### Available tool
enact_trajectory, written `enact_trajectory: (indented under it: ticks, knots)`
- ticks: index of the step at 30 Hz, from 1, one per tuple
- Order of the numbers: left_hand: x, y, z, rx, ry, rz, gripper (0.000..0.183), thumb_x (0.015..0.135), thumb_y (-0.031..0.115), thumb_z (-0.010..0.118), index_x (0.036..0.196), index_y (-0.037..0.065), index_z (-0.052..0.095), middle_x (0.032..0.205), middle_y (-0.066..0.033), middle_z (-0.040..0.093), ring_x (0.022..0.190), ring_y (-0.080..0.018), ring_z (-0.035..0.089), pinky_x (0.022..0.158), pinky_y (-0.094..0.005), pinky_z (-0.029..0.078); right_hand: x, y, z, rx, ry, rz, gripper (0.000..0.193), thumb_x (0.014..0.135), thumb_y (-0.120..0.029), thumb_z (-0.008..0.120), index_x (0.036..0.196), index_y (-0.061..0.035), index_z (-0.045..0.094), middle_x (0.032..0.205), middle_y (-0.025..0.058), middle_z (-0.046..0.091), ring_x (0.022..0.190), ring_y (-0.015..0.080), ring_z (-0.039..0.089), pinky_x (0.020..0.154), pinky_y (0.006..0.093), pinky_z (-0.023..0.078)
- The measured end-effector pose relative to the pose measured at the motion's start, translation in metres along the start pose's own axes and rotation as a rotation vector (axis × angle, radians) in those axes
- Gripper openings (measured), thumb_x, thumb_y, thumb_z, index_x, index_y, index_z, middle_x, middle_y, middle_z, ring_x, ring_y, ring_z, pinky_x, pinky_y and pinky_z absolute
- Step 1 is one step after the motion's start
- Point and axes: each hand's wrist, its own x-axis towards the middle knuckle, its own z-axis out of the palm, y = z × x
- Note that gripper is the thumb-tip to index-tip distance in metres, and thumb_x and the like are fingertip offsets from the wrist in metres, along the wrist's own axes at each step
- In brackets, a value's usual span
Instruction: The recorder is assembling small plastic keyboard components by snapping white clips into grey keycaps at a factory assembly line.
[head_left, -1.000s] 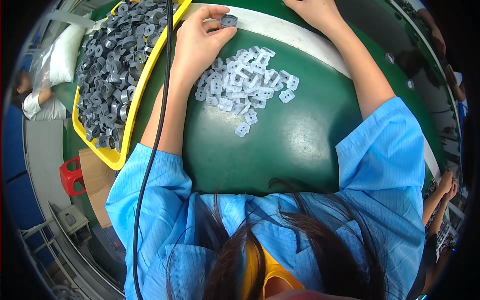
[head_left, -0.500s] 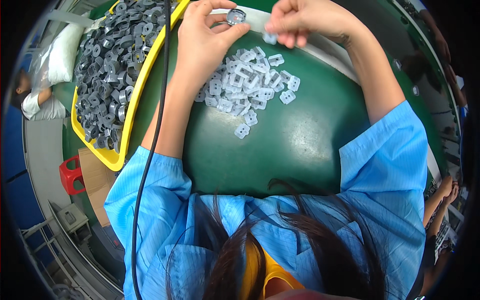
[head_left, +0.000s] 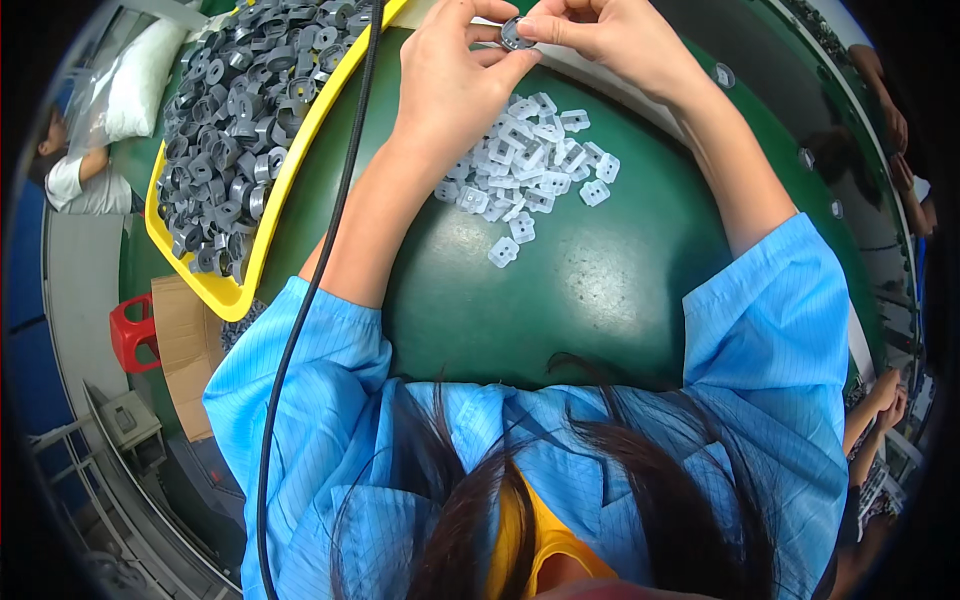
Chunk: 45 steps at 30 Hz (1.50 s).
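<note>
At the far side of the green table, my left hand (head_left: 450,85) pinches a grey ring-shaped plastic part (head_left: 517,34) between thumb and fingers. My right hand (head_left: 610,45) is closed against the same part, its thumb lying over the right side of the ring. Its fingers hide whatever else may be between them; no translucent piece shows there. Just nearer than both hands lies a loose pile of small translucent plastic pieces (head_left: 525,165), each with little holes. Left of my left arm stands a yellow tray (head_left: 268,215), heaped with grey ring-shaped parts (head_left: 225,145).
A black cable (head_left: 345,190) hangs across my left forearm. Beyond the tray are a white bag (head_left: 145,90) and a person (head_left: 85,170). A red stool (head_left: 133,333) and a cardboard box (head_left: 185,340) stand lower left. Other people's hands (head_left: 882,395) show at the right rim.
My right hand has moved left, and its fingers now meet the grey part in my left hand. The translucent piece it held is out of sight. The whole view has shifted slightly.
</note>
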Motion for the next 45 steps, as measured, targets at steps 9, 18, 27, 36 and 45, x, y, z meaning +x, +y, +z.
enact_trajectory:
  ticks: [9, 18, 27, 36, 45]
  knots:
    - [-0.004, 0.006, -0.001, 0.537, -0.026, 0.454, 0.034, 0.077, 0.003, 0.076, 0.106, 0.0, 0.059, 0.093, -0.0055, 0.063, 0.08, -0.0121, 0.061, 0.069, -0.0265, 0.051, -0.001, 0.002, -0.004, 0.349, -0.101, 0.277, 0.018, 0.084, -0.01, 0.071, 0.094, 0.0047, 0.069, 0.083, 0.0081, 0.069, 0.069, 0.0097, 0.062, 0.063, 0.022, 0.05]
    - [0.008, -0.004, -0.014, 0.615, -0.071, 0.676, 0.033, 0.071, 0.011, 0.081, 0.101, 0.007, 0.068, 0.098, -0.0067, 0.067, 0.092, -0.0237, 0.063, 0.083, -0.0336, 0.048, 0.0, 0.01, -0.014, 0.495, -0.181, 0.373, 0.011, 0.083, -0.002, 0.07, 0.093, 0.0039, 0.067, 0.088, 0.0115, 0.07, 0.074, 0.0142, 0.067, 0.07, 0.0225, 0.055]
    - [0.006, -0.013, -0.013, 0.635, 0.152, 0.633, 0.033, 0.067, 0.012, 0.082, 0.095, 0.006, 0.066, 0.096, -0.0061, 0.066, 0.094, -0.0254, 0.061, 0.083, -0.0359, 0.046, -0.005, 0.0, 0.0, 0.093, 0.078, 0.06, 0.013, 0.083, -0.009, 0.072, 0.09, 0.0014, 0.069, 0.086, 0.0073, 0.07, 0.076, 0.0127, 0.065, 0.069, 0.0238, 0.053]
    - [0.006, -0.015, -0.008, 0.707, 0.246, 0.731, 0.036, 0.061, 0.008, 0.082, 0.09, 0.008, 0.062, 0.091, -0.0058, 0.06, 0.092, -0.0266, 0.056, 0.084, -0.0398, 0.04, -0.007, -0.001, 0.007, -0.053, 0.152, -0.025, 0.017, 0.083, -0.017, 0.073, 0.088, -0.0011, 0.071, 0.085, 0.0031, 0.069, 0.077, 0.0112, 0.064, 0.068, 0.025, 0.052]
    - [0.008, -0.016, -0.011, 0.591, 0.068, 0.742, 0.033, 0.067, 0.015, 0.082, 0.096, 0.012, 0.067, 0.096, -0.0003, 0.065, 0.1, -0.0217, 0.058, 0.092, -0.039, 0.036, -0.004, 0.004, -0.016, 0.372, -0.183, 0.275, 0.017, 0.084, -0.015, 0.072, 0.094, -0.0016, 0.067, 0.086, 0.0034, 0.068, 0.075, 0.0092, 0.066, 0.071, 0.021, 0.054]
